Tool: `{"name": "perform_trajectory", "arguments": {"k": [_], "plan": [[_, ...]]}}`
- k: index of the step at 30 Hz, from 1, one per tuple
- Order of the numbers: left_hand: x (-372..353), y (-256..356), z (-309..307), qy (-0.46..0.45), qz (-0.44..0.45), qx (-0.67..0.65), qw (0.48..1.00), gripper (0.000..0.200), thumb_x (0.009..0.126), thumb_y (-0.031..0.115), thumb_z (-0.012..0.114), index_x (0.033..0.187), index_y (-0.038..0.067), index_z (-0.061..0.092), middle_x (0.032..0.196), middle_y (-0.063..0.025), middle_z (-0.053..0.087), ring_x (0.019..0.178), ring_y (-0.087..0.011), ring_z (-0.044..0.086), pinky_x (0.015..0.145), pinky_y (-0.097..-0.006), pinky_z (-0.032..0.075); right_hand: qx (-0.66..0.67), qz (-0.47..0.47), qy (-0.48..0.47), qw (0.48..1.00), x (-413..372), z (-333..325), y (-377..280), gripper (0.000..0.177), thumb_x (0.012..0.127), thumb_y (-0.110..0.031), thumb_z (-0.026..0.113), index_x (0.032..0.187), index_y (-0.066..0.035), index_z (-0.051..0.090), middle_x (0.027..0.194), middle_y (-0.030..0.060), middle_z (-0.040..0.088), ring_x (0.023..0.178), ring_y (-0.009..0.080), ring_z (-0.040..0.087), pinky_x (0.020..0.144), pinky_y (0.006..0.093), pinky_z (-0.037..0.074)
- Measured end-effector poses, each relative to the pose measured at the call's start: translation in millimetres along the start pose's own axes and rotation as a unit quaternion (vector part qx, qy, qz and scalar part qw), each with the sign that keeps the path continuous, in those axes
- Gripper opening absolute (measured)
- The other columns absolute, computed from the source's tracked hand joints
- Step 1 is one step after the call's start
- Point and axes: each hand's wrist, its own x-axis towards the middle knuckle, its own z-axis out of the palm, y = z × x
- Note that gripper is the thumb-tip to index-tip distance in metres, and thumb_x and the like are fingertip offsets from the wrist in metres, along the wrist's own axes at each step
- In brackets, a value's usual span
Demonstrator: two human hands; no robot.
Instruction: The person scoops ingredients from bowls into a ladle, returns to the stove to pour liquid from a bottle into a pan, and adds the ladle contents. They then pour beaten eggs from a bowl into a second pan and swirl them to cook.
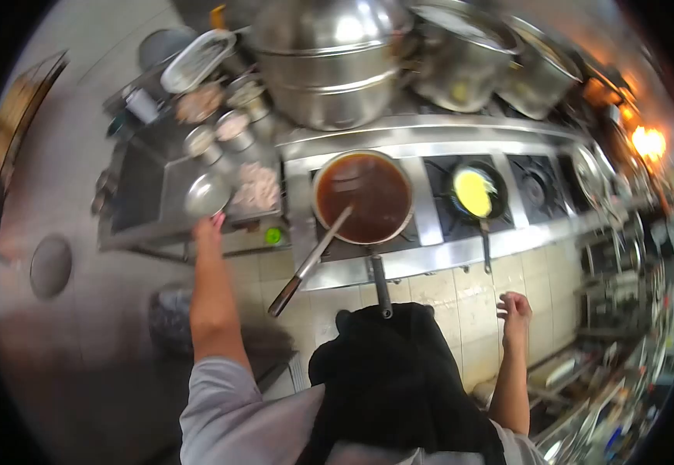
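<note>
Left hand (208,230) meets the mouth-up steel bowl (207,194) (grip unclear); right hand (515,308) hangs loosely open.

A small round steel bowl (207,194) is sitting upright at the near edge of the side worktop (139,190), left of the stove. Its shiny inside is catching the light and looking grey; the blur is hiding whether anything is lying in it. It is standing just beside a tray of pale chopped food (257,187) and in front of a row of steel pots (225,132). The left hand's (210,229) fingertips are reaching its near rim.
</note>
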Motion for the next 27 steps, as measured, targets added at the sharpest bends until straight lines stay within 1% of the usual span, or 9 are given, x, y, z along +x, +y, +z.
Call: {"name": "perform_trajectory", "arguments": {"k": [7, 9, 13, 16, 19, 21, 23, 25, 27], "plan": [[33, -4, 4, -0.018, -0.100, 0.119, 0.988, 0.025, 0.091, 0.022, 0.054, 0.108, 0.005, 0.050, 0.098, -0.0087, 0.055, 0.081, -0.0225, 0.063, 0.066, -0.0387, 0.057, -0.014, -0.007, 0.071, 0.997, -21, -5, -8, 0.022, 0.088, -0.025, 0.063, 0.094, -0.004, 0.059, 0.082, 0.0032, 0.063, 0.069, 0.0108, 0.060, 0.055, 0.0236, 0.046], [-3, 18, 17, 0.114, -0.112, 0.264, 0.951, 0.024, 0.089, 0.027, 0.057, 0.105, 0.011, 0.054, 0.094, -0.0062, 0.056, 0.071, -0.0186, 0.059, 0.057, -0.0338, 0.051, -0.026, -0.004, 0.064, 0.998, -18, -2, -8, 0.021, 0.088, -0.024, 0.063, 0.092, -0.004, 0.060, 0.081, 0.0031, 0.062, 0.068, 0.0102, 0.059, 0.055, 0.0231, 0.046], [-23, 45, 14, 0.091, -0.011, 0.232, 0.968, 0.022, 0.088, 0.029, 0.059, 0.103, 0.012, 0.055, 0.088, -0.0036, 0.057, 0.068, -0.0162, 0.057, 0.054, -0.0316, 0.048, -0.075, -0.035, 0.063, 0.995, 22, 6, 18, 0.027, 0.086, -0.026, 0.065, 0.090, 0.000, 0.060, 0.080, 0.0052, 0.062, 0.071, 0.0137, 0.059, 0.062, 0.0264, 0.047], [-65, 75, 21, -0.005, 0.049, 0.167, 0.985, 0.021, 0.089, 0.026, 0.057, 0.104, 0.012, 0.055, 0.082, -0.0012, 0.058, 0.068, -0.0145, 0.057, 0.054, -0.0306, 0.048, -0.146, -0.052, 0.092, 0.984, 82, 27, 55, 0.040, 0.084, -0.034, 0.066, 0.095, 0.003, 0.059, 0.083, 0.0131, 0.063, 0.079, 0.0222, 0.061, 0.073, 0.0323, 0.048], [-177, 92, 48, -0.107, 0.145, 0.126, 0.976, 0.022, 0.088, 0.027, 0.059, 0.103, 0.011, 0.056, 0.081, -0.0001, 0.056, 0.066, -0.0127, 0.056, 0.056, -0.0292, 0.046, -0.174, -0.006, 0.075, 0.982, 132, 48, 75, 0.051, 0.083, -0.043, 0.065, 0.102, 0.004, 0.055, 0.088, 0.0181, 0.064, 0.086, 0.0269, 0.061, 0.079, 0.0348, 0.047], [-253, 87, 59, -0.141, 0.193, 0.095, 0.966, 0.020, 0.088, 0.023, 0.060, 0.101, 0.008, 0.055, 0.082, -0.0029, 0.058, 0.064, -0.0137, 0.056, 0.051, -0.0269, 0.047, -0.198, 0.008, 0.055, 0.979, 178, 65, 119, 0.056, 0.084, -0.047, 0.062, 0.104, 0.004, 0.054, 0.085, 0.0176, 0.064, 0.076, 0.0249, 0.064, 0.067, 0.0347, 0.050], [-310, 68, 49, -0.328, 0.197, 0.116, 0.917, 0.025, 0.086, 0.024, 0.064, 0.100, 0.006, 0.055, 0.084, -0.0042, 0.059, 0.063, -0.0139, 0.056, 0.050, -0.0259, 0.047, -0.052, 0.138, -0.022, 0.989, 162, 75, 72, 0.056, 0.086, -0.050, 0.060, 0.103, 0.003, 0.054, 0.078, 0.0149, 0.065, 0.059, 0.0214, 0.063, 0.049, 0.0316, 0.049], [-374, 39, 42, -0.387, 0.121, 0.152, 0.901, 0.023, 0.088, 0.022, 0.062, 0.099, 0.004, 0.056, 0.081, -0.0056, 0.061, 0.062, -0.0145, 0.058, 0.050, -0.0244, 0.046, 0.058, 0.198, -0.072, 0.976, 168, 82, 76, 0.051, 0.087, -0.049, 0.058, 0.100, 0.000, 0.056, 0.069, 0.0104, 0.063, 0.046, 0.0165, 0.057, 0.037, 0.0283, 0.044], [-415, 9, 25, -0.482, 0.000, 0.252, 0.839, 0.019, 0.091, 0.019, 0.057, 0.099, 0.002, 0.057, 0.074, -0.0062, 0.061, 0.061, -0.0144, 0.059, 0.049, -0.0236, 0.045, 0.079, 0.204, -0.092, 0.971, 170, 84, 75, 0.044, 0.089, -0.046, 0.057, 0.094, -0.002, 0.057, 0.062, 0.0067, 0.058, 0.044, 0.0149, 0.053, 0.037, 0.0286, 0.043]]}}
